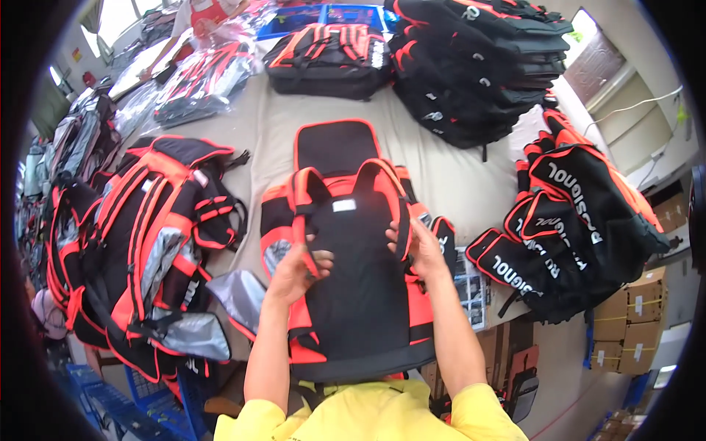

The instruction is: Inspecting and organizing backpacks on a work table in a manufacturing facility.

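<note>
A black backpack (357, 287) with orange-red trim lies in front of me, its padded back panel facing up. Its top flap (337, 147) is spread out at the far end. Two shoulder straps arch from the upper part of the panel. Around the lower part of the left shoulder strap (300, 209), the fingers of my left hand (296, 270) are closed. My right hand (418, 246) grips the right shoulder strap (401, 198), fingers on its inner side and thumb outside. A small white label (343, 206) shows between the straps.
Orange, black and silver bags (140, 242) are heaped at left. Black bags (581, 220) lie at right, with a tall stack (471, 73) behind. Another backpack (327, 62) and plastic-wrapped bags (198, 84) are at the table's far side, near another person (209, 18). Cartons (632, 316) stand lower right.
</note>
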Tool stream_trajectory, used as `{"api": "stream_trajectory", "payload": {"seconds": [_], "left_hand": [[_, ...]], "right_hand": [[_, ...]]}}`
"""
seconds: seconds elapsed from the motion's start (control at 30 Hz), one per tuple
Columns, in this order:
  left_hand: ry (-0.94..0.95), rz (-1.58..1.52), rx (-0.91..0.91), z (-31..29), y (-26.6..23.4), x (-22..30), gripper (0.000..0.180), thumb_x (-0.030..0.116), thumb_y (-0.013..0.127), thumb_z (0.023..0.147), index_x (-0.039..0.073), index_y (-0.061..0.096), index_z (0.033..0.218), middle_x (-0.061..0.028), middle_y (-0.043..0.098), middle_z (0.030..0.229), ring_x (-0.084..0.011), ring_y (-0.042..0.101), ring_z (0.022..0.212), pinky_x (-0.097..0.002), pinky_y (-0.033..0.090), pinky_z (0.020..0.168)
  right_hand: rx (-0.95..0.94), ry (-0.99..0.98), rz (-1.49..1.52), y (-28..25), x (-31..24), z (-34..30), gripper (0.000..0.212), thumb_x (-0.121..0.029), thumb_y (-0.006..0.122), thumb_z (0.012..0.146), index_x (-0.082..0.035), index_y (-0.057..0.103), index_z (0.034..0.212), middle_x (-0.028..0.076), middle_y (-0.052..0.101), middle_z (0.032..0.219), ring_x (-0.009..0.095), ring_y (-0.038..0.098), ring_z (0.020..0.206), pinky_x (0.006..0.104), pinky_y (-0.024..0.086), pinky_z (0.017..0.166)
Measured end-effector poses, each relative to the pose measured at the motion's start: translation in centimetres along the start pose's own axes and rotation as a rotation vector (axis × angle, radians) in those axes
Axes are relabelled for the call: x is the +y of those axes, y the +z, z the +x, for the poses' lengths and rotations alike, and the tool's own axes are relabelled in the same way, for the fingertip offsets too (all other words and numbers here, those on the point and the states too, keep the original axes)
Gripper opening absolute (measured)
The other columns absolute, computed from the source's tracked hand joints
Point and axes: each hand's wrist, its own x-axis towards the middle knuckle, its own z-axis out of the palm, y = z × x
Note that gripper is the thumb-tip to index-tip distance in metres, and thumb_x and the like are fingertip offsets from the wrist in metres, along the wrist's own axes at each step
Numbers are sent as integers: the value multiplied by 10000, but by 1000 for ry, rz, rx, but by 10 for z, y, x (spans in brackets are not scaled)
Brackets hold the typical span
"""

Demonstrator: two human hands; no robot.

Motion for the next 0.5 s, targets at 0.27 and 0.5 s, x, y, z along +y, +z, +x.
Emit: {"api": "stream_trajectory", "payload": {"seconds": [0.27, 0.5], "left_hand": [[-232, 140, -24, -8, 92, -45, 429, 166, 794, 990, 57, 667, 1385, -82, 760, 1264, -213, 755, 1059, -394, 623, 860], [-62, 306, 192, 19, 137, 27, 345, 199, 887, 876, 9, 781, 1144, -117, 791, 1040, -242, 761, 948, -424, 630, 840]], "right_hand": [[-25, -579, -1175, 46, 31, -100, 681, -85, 715, 957, 47, 439, 1565, 325, 556, 1531, 473, 618, 1322, 507, 514, 1102], [-285, -793, -1648, 53, 65, -212, 676, -408, 758, 970, -79, 565, 1528, 226, 526, 1597, 459, 431, 1519, 643, 354, 1213]]}}
